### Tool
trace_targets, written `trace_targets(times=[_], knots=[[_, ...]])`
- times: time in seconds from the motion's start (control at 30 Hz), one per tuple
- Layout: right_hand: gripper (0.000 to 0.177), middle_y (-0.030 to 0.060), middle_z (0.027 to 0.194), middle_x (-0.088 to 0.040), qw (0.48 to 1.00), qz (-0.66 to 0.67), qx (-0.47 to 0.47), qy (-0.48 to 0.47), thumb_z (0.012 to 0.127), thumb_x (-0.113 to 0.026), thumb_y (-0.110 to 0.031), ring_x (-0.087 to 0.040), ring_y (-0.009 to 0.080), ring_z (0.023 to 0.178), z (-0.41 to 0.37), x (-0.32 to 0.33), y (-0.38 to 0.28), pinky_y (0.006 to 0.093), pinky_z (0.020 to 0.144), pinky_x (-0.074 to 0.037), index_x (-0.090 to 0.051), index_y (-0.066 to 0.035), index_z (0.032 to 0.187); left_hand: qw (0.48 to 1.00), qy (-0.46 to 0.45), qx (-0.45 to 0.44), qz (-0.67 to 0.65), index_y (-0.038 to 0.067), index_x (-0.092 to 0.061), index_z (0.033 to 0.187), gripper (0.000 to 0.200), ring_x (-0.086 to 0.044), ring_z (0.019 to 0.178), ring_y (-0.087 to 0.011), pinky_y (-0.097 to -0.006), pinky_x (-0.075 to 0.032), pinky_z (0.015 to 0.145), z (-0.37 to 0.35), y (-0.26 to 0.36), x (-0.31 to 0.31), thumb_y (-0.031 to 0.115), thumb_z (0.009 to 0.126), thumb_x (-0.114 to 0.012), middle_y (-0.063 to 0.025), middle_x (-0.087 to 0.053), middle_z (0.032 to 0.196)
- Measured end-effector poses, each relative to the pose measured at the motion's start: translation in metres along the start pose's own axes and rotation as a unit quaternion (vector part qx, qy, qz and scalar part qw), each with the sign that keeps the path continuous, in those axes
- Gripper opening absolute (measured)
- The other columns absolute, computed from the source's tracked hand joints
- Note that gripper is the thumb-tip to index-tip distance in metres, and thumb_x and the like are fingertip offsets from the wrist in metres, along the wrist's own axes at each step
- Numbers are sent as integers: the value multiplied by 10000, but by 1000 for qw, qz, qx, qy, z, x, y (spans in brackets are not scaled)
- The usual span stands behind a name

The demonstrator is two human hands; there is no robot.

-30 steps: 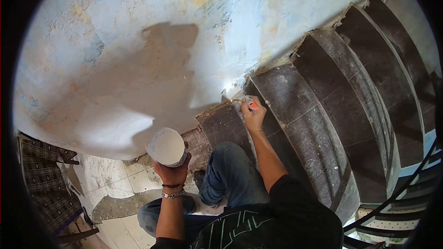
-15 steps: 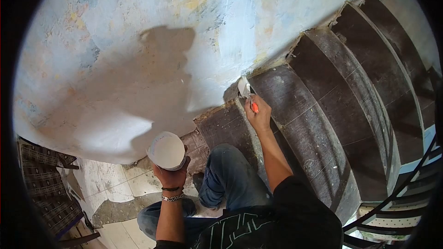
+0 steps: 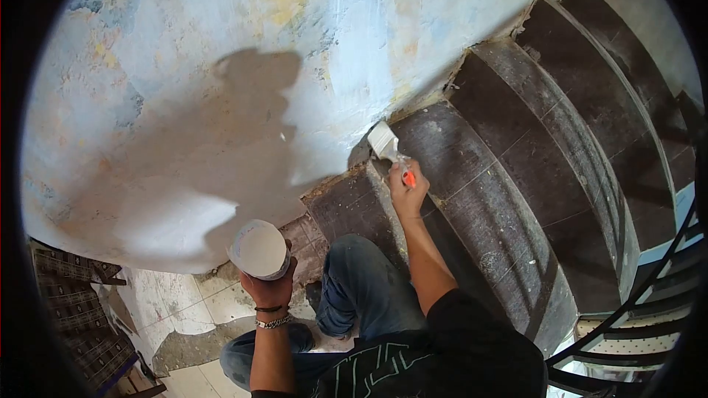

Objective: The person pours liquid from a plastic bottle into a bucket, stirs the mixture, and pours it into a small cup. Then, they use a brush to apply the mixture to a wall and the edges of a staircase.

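My left hand (image 3: 270, 289) is closed round a round tub (image 3: 259, 249) of white paint, held tilted beside the wall with its open top facing up. In my right hand (image 3: 410, 190) is a paintbrush (image 3: 383, 140) with an orange-red mark on its handle. Its broad whitish bristles are right at the foot of the patchy wall (image 3: 221, 118), where it meets the dark stair steps (image 3: 442, 140). A bright, pale brushed strip (image 3: 363, 44) runs up the wall above the brush. My shadow covers much of the wall to the left.
Dark tiled steps curve up to the right, dusty along their edges. A black metal railing (image 3: 627, 324) stands at lower right. Patterned dark fabric (image 3: 70, 295) lies at far left, beside the worn tiled floor (image 3: 184, 302). My bent knee (image 3: 361, 258) is against the lower step.
The brush has turned so its broad face shows more, still by the wall's foot. My left hand and the tub have shifted slightly left and down, and the whole view has moved a little.
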State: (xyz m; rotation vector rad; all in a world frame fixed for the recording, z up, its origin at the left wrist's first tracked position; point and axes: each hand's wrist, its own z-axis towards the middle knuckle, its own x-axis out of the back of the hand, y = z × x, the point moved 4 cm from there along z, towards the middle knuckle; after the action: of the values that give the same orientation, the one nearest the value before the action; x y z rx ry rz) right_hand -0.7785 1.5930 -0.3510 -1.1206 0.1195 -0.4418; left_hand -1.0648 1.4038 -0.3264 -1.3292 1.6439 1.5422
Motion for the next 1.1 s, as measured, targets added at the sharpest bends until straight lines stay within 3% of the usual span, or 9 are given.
trace_targets(times=[0.1, 0.2, 0.23, 0.37, 0.5, 0.63, 0.73, 0.97, 1.1], knots=[[141, 97, 729, -651, 1000, -4, 6, -25, 877, -630, -112, -603, 147, 650, 11, -8, 3, 285, 593, -470, -627, -13, 978, 1000, -9, 9, -2, 137, -460, 1340, 583, -518, 1180, -362, -485, -545, 773, 3, -1, 1, 511, 894, -497, -157, -546, 1257], [112, 64, 751, -661, 987, 151, -60, 9, 902, -610, -121, -608, 129, 646, 13, 2, 2, 258, 588, -467, -626, -32, 967, 1000, -12, 15, -8, 140, -461, 1340, 586, -520, 1180, -359, -473, -544, 768, 4, 0, -3, 514, 891, -500, -153, -544, 1263], [100, 47, 759, -653, 991, 123, -3, 48, 918, -587, -116, -613, 113, 640, 24, 10, 1, 244, 577, -471, -610, -29, 962, 1000, -8, 10, -3, 140, -463, 1338, 585, -524, 1175, -358, -468, -542, 767, 4, 0, -3, 515, 891, -499, -152, -547, 1260], [138, 58, 744, -637, 970, 156, -103, 154, 920, -577, -111, -620, 116, 628, 55, 22, 7, 265, 547, -489, -579, 5, 995, 1000, -16, 19, -3, 138, -465, 1335, 585, -536, 1162, -356, -466, -539, 766, 6, -2, 2, 518, 891, -496, -148, -554, 1256], [147, 63, 715, -635, 974, 190, -104, 72, 927, -572, -133, -610, 126, 579, 42, -6, 8, 273, 541, -494, -578, 1, 987, 1000, -18, 19, 2, 138, -458, 1343, 593, -529, 1174, -364, -480, -549, 796, 4, -1, -6, 518, 889, -499, -148, -551, 1262], [108, 49, 669, -606, 946, 229, -171, 152, 931, -554, -126, -583, 115, 546, 41, 19, 23, 250, 512, -467, -561, -20, 954, 1000, -24, 10, 7, 140, -459, 1345, 602, -536, 1164, -361, -474, -543, 797, 4, 0, -4, 531, 888, -494, -151, -555, 1258], [126, 61, 691, -618, 979, 158, -73, 108, 934, -575, -135, -582, 117, 554, 39, 7, 30, 253, 520, -482, -554, -27, 995, 999, -24, 23, -11, 145, -458, 1349, 601, -537, 1162, -358, -479, -542, 805, 5, -3, -2, 533, 891, -492, -152, -555, 1259], [123, 62, 705, -623, 952, 236, -111, 158, 915, -590, -92, -586, 116, 565, 28, 2, 14, 267, 524, -493, -591, -3, 999, 999, -38, 20, -14, 144, -454, 1347, 576, -534, 1166, -356, -486, -546, 813, 4, -3, -8, 497, 896, -515, -148, -548, 1263], [108, 41, 668, -601, 979, 179, -87, 50, 914, -574, -85, -571, 106, 557, 16, -15, 8, 261, 515, -471, -600, -6, 983, 999, -25, -4, 23, 142, -456, 1337, 568, -529, 1171, -353, -490, -549, 788, 7, -3, -6, 498, 899, -514, -141, -549, 1260]])
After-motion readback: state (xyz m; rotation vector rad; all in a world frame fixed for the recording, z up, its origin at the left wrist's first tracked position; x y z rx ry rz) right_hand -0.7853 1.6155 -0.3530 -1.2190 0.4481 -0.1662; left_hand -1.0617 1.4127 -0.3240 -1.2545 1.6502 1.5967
